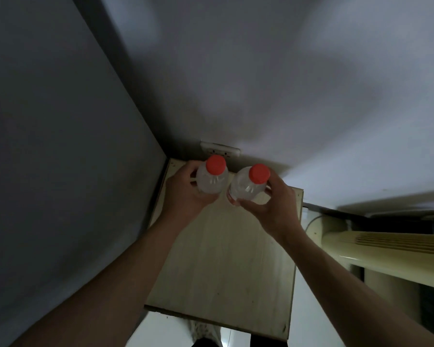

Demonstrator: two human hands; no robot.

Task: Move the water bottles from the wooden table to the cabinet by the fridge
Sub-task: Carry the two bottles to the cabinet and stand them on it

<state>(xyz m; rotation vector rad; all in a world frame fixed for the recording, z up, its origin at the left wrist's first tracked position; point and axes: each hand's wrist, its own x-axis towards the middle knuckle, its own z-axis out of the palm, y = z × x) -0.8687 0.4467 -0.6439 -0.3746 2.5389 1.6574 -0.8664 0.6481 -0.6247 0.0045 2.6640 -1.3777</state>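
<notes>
Two clear water bottles with red caps stand upright side by side over the far end of a pale wooden cabinet top (226, 259). My left hand (186, 194) grips the left bottle (212, 180) around its body. The right bottle (248, 187) is held by my right hand (273, 204), fingers curled round it. The bottles nearly touch each other. Whether their bases rest on the cabinet top is hidden by my hands.
A tall grey fridge side (60, 146) rises close on the left of the cabinet. A white wall with a socket plate (221, 150) is right behind the bottles. A cream-coloured appliance (386, 249) stands on the right. White floor shows below the cabinet's near edge.
</notes>
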